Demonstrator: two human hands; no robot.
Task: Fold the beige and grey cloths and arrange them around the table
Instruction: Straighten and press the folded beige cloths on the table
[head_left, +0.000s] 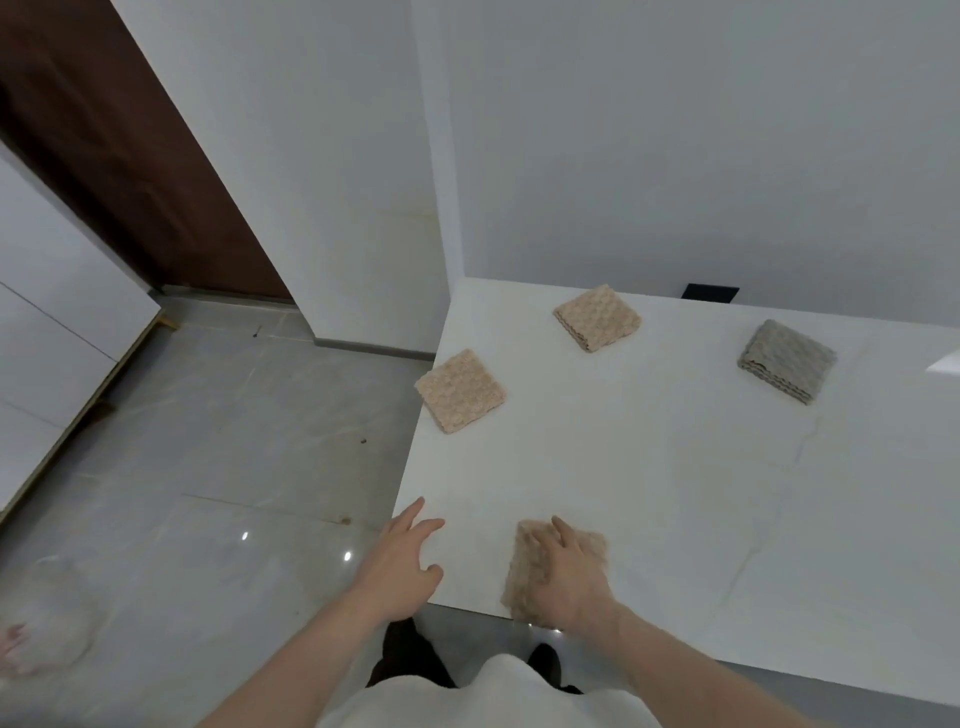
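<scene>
Closest to the camera, the right hand (569, 577) is lying flat on a folded beige cloth (524, 566) right at the near edge of the white table (649, 467), fingers spread and pretty much straight, pressing it down rather than pinching it as far as I can tell (it's motion-blurred, so hard to be sure). The near side of that cloth looks like it hangs slightly past the table edge, so my worry is it slides off onto the floor if the hand drags it any further toward the body, or the fold pops open when the hand lifts. The left hand (410, 561) is just beside it at the table's near left corner, fingers loose and open, holding nothing, maybe resting on the tabletop. Further out, a second beige cloth (460, 391) sits folded at the left edge, and its corner seems to poke a hair over the side, so a bump could knock it down. Beyond that, a third beige cloth (597, 318) is folded near the far side, and a grey cloth (787, 361) is folded off to the right, both well apart from the others. Looks mostly done to me, just placing this last near one.
</scene>
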